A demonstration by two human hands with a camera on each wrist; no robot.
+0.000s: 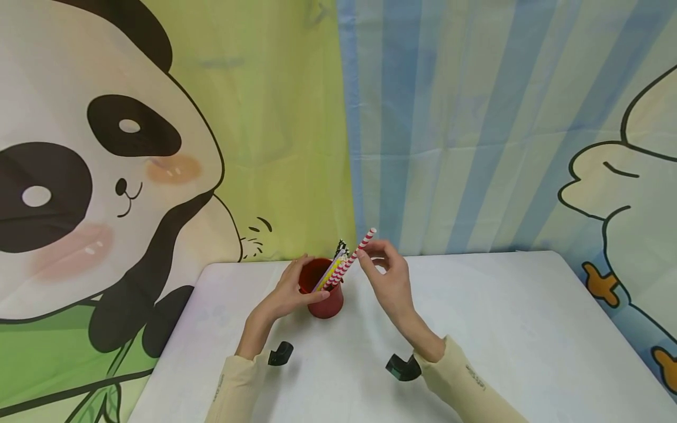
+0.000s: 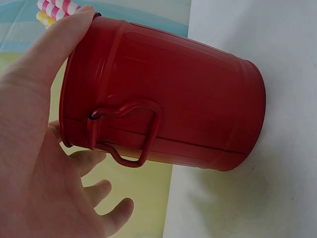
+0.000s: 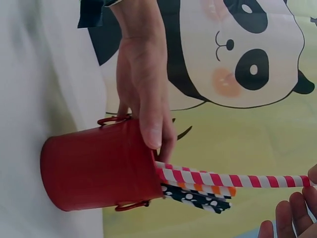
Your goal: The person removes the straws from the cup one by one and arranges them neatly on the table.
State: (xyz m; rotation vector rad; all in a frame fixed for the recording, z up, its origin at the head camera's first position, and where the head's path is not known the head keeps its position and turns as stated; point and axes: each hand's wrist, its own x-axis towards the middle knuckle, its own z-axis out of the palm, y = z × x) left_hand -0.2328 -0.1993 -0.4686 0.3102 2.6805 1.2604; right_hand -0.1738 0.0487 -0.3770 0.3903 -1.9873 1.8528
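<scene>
One red-striped straw (image 1: 355, 257) leans out of the red cup (image 1: 327, 296) on the table (image 1: 508, 329), its top tilting right. The right hand (image 1: 388, 276) is nearer and pinches that top with its fingers. The left hand (image 1: 291, 289) wraps the cup's rim.
</scene>
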